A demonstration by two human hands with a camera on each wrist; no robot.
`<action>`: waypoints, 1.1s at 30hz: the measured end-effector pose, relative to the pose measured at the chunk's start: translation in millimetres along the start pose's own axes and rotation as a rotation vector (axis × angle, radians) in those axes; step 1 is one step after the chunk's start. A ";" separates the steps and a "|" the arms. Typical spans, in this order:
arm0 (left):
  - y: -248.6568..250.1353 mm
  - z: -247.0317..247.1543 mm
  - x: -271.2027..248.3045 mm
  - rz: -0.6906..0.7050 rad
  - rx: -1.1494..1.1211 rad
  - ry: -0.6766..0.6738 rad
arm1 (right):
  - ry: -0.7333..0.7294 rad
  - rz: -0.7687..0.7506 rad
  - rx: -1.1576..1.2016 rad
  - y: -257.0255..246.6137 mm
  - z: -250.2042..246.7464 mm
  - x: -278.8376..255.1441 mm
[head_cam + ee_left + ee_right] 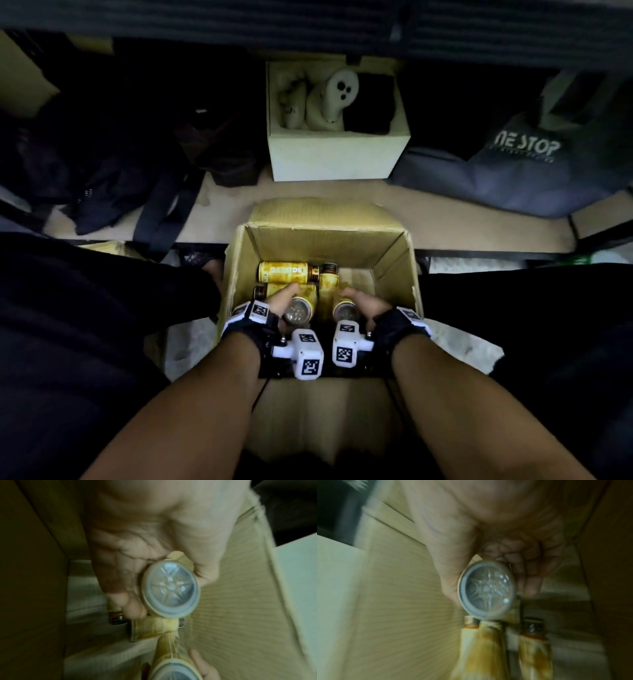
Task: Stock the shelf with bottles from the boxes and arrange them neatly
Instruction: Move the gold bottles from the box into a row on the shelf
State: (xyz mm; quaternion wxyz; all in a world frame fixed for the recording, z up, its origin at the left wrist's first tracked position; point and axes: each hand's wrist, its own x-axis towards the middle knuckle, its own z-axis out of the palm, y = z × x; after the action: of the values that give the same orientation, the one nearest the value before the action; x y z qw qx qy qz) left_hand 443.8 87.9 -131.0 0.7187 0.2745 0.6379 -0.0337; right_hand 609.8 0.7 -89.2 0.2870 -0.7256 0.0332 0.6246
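Note:
An open cardboard box [394, 260] stands on the floor between my knees, holding several yellow-labelled bottles with dark caps. My left hand [284, 299] grips one bottle [301, 308] inside the box, its clear base toward me; in the left wrist view that bottle [171, 588] sits between thumb and fingers. My right hand [359, 301] grips a second bottle [344, 308] the same way, and the right wrist view shows its base [487, 592] in my curled hand. Another bottle [284, 271] lies on its side at the back of the box.
A low shelf board [445, 222] runs across beyond the box. On it stand a white box [335, 157] with pale objects, dark bags [113, 171] at the left and a grey bag [513, 171] at the right. My dark-clothed legs flank the box.

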 end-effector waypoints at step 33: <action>295.1 184.5 -410.0 1.555 0.646 -0.069 | 0.473 -1.283 -0.152 -227.9 -153.3 -380.3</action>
State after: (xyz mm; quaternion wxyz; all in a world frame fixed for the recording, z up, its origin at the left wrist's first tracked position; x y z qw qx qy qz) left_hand 651.8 133.3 362.8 0.4424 0.8267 0.2038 0.2816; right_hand 755.7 2.4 356.6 0.5336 -0.7366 -0.3850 0.1564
